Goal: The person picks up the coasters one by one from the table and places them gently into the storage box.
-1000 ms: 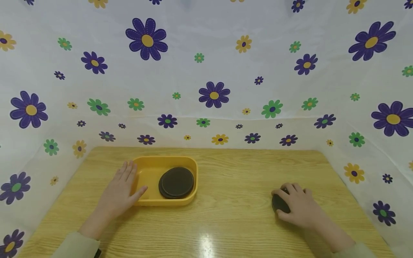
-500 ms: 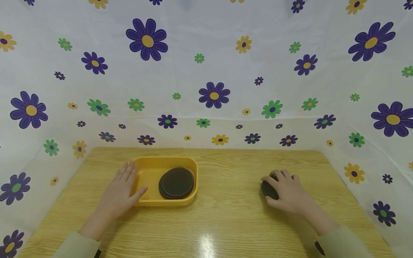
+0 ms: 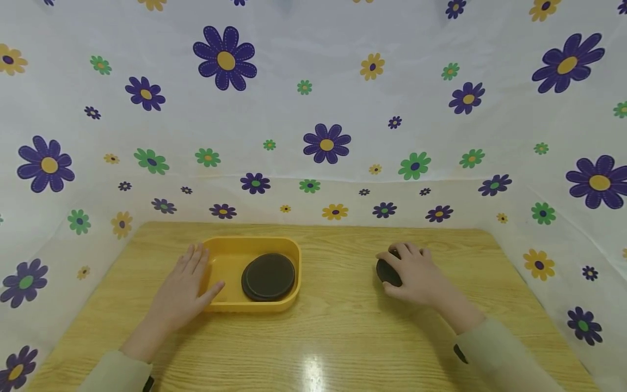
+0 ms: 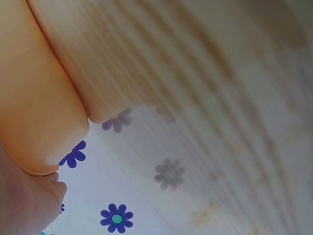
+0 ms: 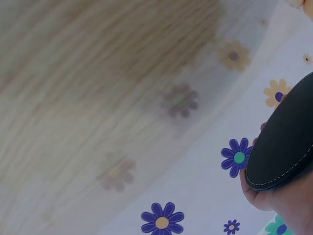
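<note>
My right hand (image 3: 416,275) grips a round black coaster (image 3: 388,271) by its edges, right of the tray and over the wooden table. In the right wrist view, this coaster (image 5: 283,142) has a smooth leather-like face with pale stitching along its rim. The left hand (image 3: 181,286) rests along the left side of a yellow plastic tray (image 3: 251,306), fingers straight and thumb across the near rim. Inside the tray's right half lie black round coasters (image 3: 270,276), stacked slightly off-centre; how many cannot be told. The tray wall (image 4: 44,88) fills the left of the left wrist view.
The wood-grain table (image 3: 343,337) runs back to a white cloth (image 3: 274,109) printed with purple, green and yellow flowers, which encloses the far side and both flanks. A glare spot (image 3: 313,370) shines near the table's front.
My right hand has carried the coaster leftward and farther back across the table, closer to the tray. The left hand, the tray and the coasters in it stay put.
</note>
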Motion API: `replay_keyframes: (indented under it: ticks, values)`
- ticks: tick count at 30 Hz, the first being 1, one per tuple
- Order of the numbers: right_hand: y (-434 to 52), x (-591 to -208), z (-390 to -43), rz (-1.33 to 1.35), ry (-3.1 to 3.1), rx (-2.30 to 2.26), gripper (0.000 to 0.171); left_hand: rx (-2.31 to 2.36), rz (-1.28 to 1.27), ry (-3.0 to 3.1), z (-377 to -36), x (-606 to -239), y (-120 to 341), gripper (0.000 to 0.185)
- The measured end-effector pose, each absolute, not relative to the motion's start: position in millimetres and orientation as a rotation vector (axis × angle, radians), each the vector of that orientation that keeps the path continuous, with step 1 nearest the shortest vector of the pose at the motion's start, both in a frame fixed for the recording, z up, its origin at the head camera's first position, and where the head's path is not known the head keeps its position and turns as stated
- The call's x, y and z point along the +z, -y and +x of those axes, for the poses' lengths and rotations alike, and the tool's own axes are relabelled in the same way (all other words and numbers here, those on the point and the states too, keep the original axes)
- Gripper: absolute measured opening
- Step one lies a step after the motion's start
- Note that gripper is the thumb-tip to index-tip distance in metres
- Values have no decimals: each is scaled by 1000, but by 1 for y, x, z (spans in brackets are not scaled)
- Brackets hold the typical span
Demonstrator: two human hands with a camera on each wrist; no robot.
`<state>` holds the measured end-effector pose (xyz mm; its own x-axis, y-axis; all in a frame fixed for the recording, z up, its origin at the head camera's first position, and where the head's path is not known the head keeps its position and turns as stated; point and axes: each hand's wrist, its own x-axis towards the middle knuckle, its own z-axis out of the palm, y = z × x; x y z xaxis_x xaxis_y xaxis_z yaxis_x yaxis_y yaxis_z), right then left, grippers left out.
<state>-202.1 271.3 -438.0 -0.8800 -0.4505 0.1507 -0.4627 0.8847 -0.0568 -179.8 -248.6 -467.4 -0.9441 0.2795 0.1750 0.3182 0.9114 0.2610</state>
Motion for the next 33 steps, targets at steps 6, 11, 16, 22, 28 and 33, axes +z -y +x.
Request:
replay_keyframes:
  ticks: [6,11,16,22,28,33]
  values:
    - [-253,-435,-212,751,2914,150,61,-440,-461,2948,-180,-467,248,93]
    - [-237,-432,-219,783,2915,160,63,-434,-462,2948,-180,-468,248,93]
    - [-219,-431,-226,834,2913,151,64,-420,-461,2952,-181,-468,248,94]
    - [-194,-426,-231,905,2894,159,64,-402,-459,2951,-182,-467,248,95]
    - [-167,-422,-235,984,2876,189,63,-403,-460,2955,-182,-467,249,95]
    - [-147,-420,-239,1038,2862,173,65,-412,-459,2962,-182,-466,249,96]
